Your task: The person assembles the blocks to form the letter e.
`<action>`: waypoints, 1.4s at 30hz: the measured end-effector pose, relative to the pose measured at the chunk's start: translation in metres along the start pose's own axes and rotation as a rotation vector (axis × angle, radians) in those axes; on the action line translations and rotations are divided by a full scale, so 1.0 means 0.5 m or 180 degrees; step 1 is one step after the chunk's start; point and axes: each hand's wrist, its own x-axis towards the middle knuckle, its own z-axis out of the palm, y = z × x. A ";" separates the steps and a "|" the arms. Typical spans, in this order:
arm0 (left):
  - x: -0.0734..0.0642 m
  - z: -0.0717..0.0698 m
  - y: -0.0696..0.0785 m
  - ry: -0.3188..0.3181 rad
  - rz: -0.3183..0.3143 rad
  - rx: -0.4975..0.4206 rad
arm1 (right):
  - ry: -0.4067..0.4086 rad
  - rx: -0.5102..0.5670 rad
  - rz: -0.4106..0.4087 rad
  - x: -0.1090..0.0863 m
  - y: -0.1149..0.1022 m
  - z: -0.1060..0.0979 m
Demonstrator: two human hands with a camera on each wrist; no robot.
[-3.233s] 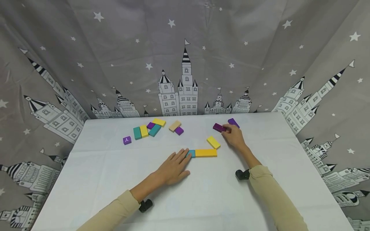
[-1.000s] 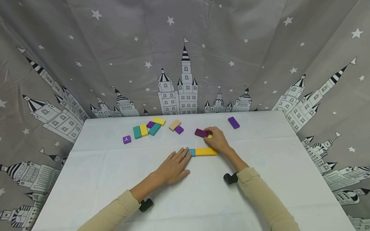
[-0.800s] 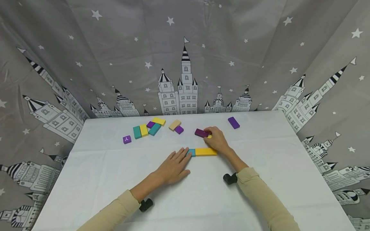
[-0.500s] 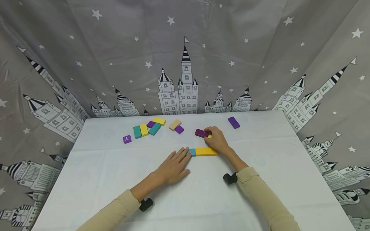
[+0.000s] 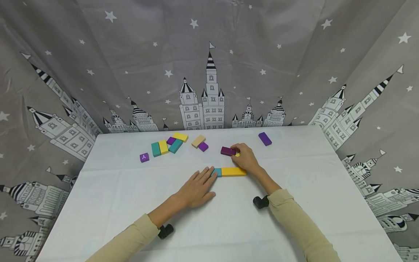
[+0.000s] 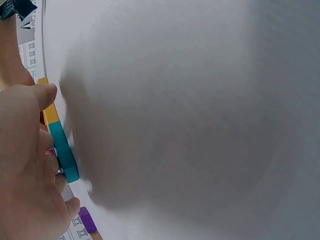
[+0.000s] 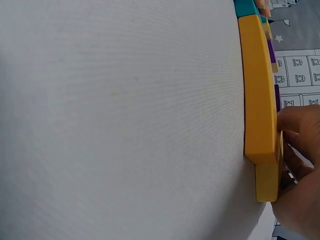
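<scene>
In the head view my left hand (image 5: 197, 189) lies flat, fingers outstretched, its fingertips resting on a teal-blue block (image 5: 218, 172). That block meets the end of a long orange-yellow block (image 5: 233, 171). Behind this row my right hand (image 5: 246, 158) pinches the right end of a dark purple block (image 5: 227, 151). A yellow block (image 5: 238, 154) is mostly hidden beneath the right hand; the right wrist view shows a yellow block (image 7: 267, 182) beside the long one. The left wrist view shows my left hand (image 6: 25, 155) along the teal block (image 6: 64, 152).
Loose blocks lie along the back left: teal (image 5: 156, 149), yellow (image 5: 163, 147), tan (image 5: 198, 141), purple (image 5: 203, 146) and a small purple one with a white mark (image 5: 144, 157). Another purple block (image 5: 265, 138) lies back right. A grey castle-print curtain (image 5: 147, 72) hangs behind the white table (image 5: 209, 233).
Since the oldest frame, my right hand has carried the dark purple block leftward and slightly nearer, now over the yellow block. It has held still for about a second. The left hand stays put.
</scene>
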 end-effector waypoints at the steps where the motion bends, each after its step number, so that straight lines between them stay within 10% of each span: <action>1: 0.000 0.000 0.000 0.0000 -0.0001 0.0002 | -0.0001 0.0001 -0.0005 0.000 0.000 0.000; 22: -0.002 -0.002 0.001 -0.0025 -0.0006 -0.0045 | -0.0007 0.0211 -0.0055 -0.003 0.008 -0.017; 42: -0.001 0.000 0.002 -0.0055 -0.0057 -0.0027 | 0.1285 0.0510 0.0519 -0.008 0.138 -0.131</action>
